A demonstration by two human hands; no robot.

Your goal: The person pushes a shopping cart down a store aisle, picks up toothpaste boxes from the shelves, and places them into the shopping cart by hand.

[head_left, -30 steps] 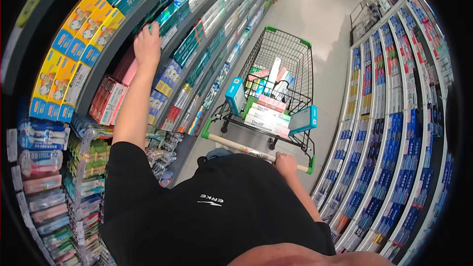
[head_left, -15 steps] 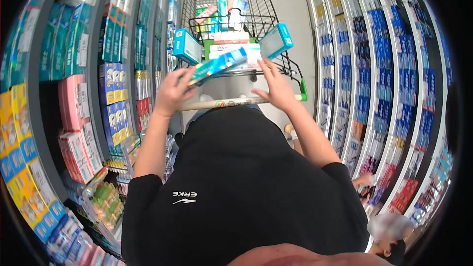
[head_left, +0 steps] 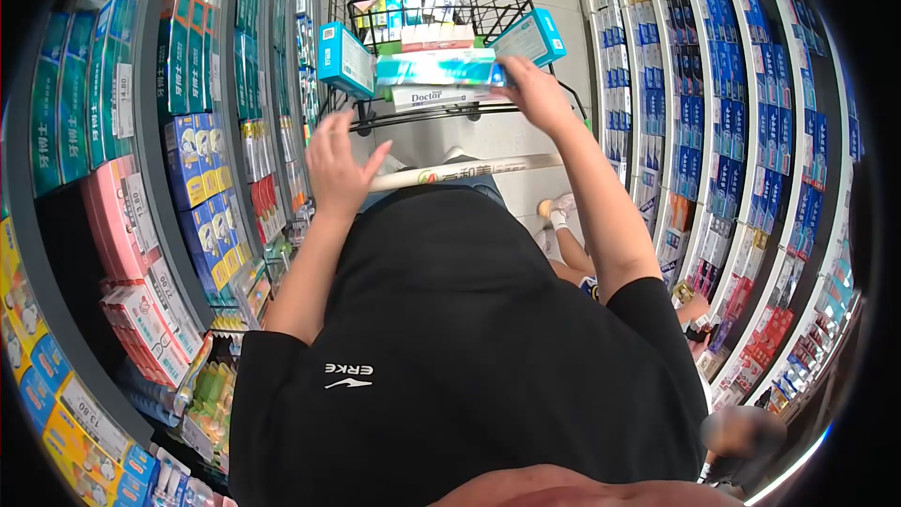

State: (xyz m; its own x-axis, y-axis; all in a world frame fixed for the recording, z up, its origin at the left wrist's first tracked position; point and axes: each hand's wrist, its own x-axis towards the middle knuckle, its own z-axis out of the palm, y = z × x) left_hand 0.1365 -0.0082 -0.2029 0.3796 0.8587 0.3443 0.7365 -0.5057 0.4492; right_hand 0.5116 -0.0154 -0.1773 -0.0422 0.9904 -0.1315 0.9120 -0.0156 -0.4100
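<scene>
My right hand grips the right end of a long teal, white and blue toothpaste box, which is slightly blurred. The box lies level over the near end of the shopping cart, above a white box marked Doctor. My left hand is open, fingers spread, holding nothing, just left of the cart's pale handle bar. Two blue boxes flank the toothpaste box: a left blue box and a right blue box. Farther in, a pinkish box is visible.
Shelves of teal boxes and pink boxes rise on my left. Racks of blue packages line the right. Another person is behind me at lower right, and a leg shows beside the cart.
My left hand has let go of the toothpaste box and drawn back open. My right hand has taken its right end, and the box has turned from slanted to level.
</scene>
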